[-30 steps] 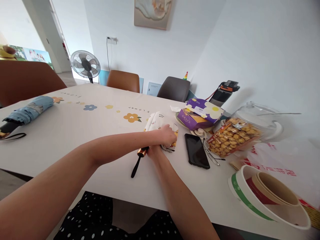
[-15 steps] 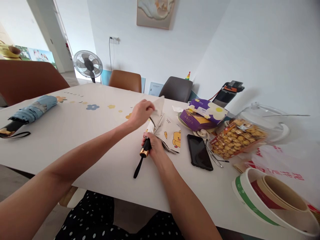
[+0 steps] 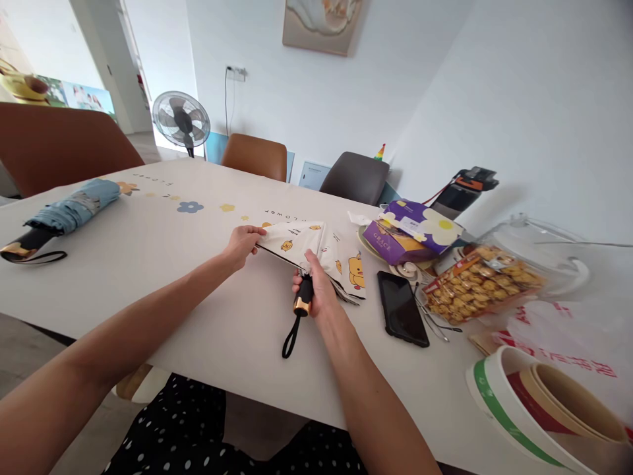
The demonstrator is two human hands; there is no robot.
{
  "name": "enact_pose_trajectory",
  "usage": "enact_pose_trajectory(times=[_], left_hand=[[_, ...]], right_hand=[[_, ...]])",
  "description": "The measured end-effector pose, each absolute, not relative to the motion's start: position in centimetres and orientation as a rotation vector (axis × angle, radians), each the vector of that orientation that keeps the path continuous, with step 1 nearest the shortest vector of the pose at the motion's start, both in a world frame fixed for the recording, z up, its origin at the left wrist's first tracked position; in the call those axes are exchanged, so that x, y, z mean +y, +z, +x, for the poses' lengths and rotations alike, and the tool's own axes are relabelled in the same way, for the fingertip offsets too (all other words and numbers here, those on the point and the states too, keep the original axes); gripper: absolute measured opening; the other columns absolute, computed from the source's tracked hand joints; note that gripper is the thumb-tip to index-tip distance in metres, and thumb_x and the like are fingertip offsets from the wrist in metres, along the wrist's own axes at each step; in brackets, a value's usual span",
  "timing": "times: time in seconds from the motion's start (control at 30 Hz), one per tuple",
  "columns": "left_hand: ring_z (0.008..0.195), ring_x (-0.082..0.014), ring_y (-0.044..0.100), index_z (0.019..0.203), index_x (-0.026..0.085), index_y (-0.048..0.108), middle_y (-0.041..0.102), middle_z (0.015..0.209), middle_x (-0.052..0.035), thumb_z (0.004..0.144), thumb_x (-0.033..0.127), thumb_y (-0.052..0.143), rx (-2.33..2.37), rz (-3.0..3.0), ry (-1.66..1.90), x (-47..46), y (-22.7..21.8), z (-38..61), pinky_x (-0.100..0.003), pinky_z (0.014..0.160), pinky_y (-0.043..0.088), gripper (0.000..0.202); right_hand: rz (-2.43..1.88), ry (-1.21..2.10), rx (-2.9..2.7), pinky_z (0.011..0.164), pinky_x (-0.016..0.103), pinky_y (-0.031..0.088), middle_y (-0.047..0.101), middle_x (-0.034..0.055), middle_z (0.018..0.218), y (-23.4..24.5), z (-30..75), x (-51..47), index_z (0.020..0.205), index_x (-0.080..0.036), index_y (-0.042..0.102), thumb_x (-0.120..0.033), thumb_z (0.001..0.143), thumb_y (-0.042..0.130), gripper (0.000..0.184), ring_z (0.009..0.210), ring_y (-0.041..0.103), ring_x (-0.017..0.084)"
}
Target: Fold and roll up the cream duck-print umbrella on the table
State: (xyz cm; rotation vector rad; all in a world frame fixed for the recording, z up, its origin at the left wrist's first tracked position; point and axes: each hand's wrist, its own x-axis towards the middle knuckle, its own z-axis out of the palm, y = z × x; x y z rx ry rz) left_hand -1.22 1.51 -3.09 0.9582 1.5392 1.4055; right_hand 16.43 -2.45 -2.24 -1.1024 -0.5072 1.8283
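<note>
A white folding umbrella with yellow duck prints lies partly folded over the table, its black and gold handle toward me. My right hand is wrapped round it where the handle meets the cloth, thumb lying up along the fabric. Out to the left, my left hand pinches the edge of one cloth panel and holds it spread flat. From the handle's end a black wrist strap hangs onto the tabletop. Another folded umbrella, light blue, rests at the table's left side.
Right of the umbrella lie a black phone and glasses. Beyond them are a purple box, a clear jar of snacks and a dark bottle. Paper tubs stand at the near right. Chairs line the far side.
My left hand has moved left and down, drawing a cloth panel out flat to the left. My right hand keeps its grip on the umbrella, its thumb now raised along the cloth.
</note>
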Motion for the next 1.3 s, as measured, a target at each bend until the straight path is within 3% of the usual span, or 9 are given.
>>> enact_pose_trajectory(times=[0.27,0.43,0.6,0.77,0.93,1.0,1.13,1.3], left_hand=[[0.055,-0.0116,0.049,0.074,0.016,0.061,0.057,0.074,-0.0056,0.056,0.007,0.049,1.690,1.125,1.164,1.2,-3.1,-1.6,-0.023,0.044,0.034,0.023],[0.078,-0.0168,0.054,0.080,0.021,0.060,0.056,0.101,-0.0053,0.066,0.009,0.046,1.987,1.484,1.221,0.7,-3.0,-1.3,-0.028,0.066,0.042,0.023],[0.096,-0.0137,0.053,0.089,0.021,0.059,0.058,0.105,-0.0027,0.078,0.013,0.036,1.598,1.729,1.369,-0.7,-1.5,2.5,-0.024,0.085,0.040,0.028],[0.116,-0.0171,0.043,0.108,0.024,0.055,0.049,0.126,-0.0018,0.084,0.037,0.038,1.403,1.760,1.069,0.0,-0.7,6.5,-0.026,0.095,0.035,0.032],[0.133,-0.0204,0.024,0.128,0.024,0.038,0.032,0.142,-0.0054,0.081,0.052,0.037,1.496,1.568,1.007,1.8,-1.1,7.3,-0.028,0.100,0.029,0.055],[0.133,-0.0200,0.022,0.130,0.023,0.036,0.031,0.143,-0.0069,0.080,0.053,0.039,1.514,1.528,1.046,2.2,-1.3,7.1,-0.027,0.100,0.029,0.058],[0.125,-0.0205,0.036,0.128,0.023,0.034,0.036,0.139,-0.0085,0.077,0.054,0.046,1.478,1.371,1.139,2.6,-1.4,6.2,-0.028,0.094,0.036,0.061],[0.103,-0.0205,0.054,0.122,0.021,0.037,0.054,0.121,-0.0114,0.067,0.045,0.064,1.310,1.097,1.235,3.3,-1.2,4.8,-0.027,0.077,0.047,0.066]], right_hand=[[-1.182,1.814,-0.541,0.030,0.015,0.033,0.044,-0.0055,0.052,-1.2,16.8,-2.5,0.072,-0.018,0.044,-0.017,0.071,0.060,0.016,0.036,0.036,0.004],[-1.216,1.757,-0.571,0.030,0.015,0.034,0.044,-0.0049,0.051,-1.1,16.6,-2.8,0.069,-0.017,0.045,-0.015,0.068,0.058,0.013,0.036,0.036,0.004],[-1.272,1.701,-0.607,0.028,0.016,0.033,0.046,-0.0041,0.051,-1.4,16.2,-2.8,0.066,-0.016,0.048,-0.015,0.065,0.059,0.011,0.037,0.037,0.005],[-1.214,1.683,-0.695,0.028,0.018,0.034,0.044,-0.0053,0.048,-1.9,16.0,-2.7,0.065,-0.016,0.049,-0.019,0.064,0.060,0.011,0.035,0.036,0.005],[-1.207,1.689,-0.786,0.027,0.017,0.034,0.043,-0.0058,0.049,-2.1,16.1,-2.8,0.065,-0.016,0.050,-0.019,0.062,0.060,0.010,0.035,0.037,0.005],[-1.210,1.720,-0.824,0.027,0.017,0.034,0.043,-0.0057,0.049,-2.1,16.1,-3.0,0.065,-0.015,0.051,-0.018,0.062,0.059,0.009,0.036,0.037,0.005],[-1.227,1.797,-0.865,0.028,0.018,0.036,0.045,-0.0048,0.050,-2.0,15.9,-3.3,0.065,-0.016,0.050,-0.018,0.064,0.058,0.008,0.036,0.037,0.006],[-1.256,1.894,-0.926,0.029,0.019,0.036,0.045,-0.0035,0.049,-1.7,15.6,-4.1,0.062,-0.015,0.049,-0.020,0.067,0.057,0.011,0.035,0.037,0.006]])
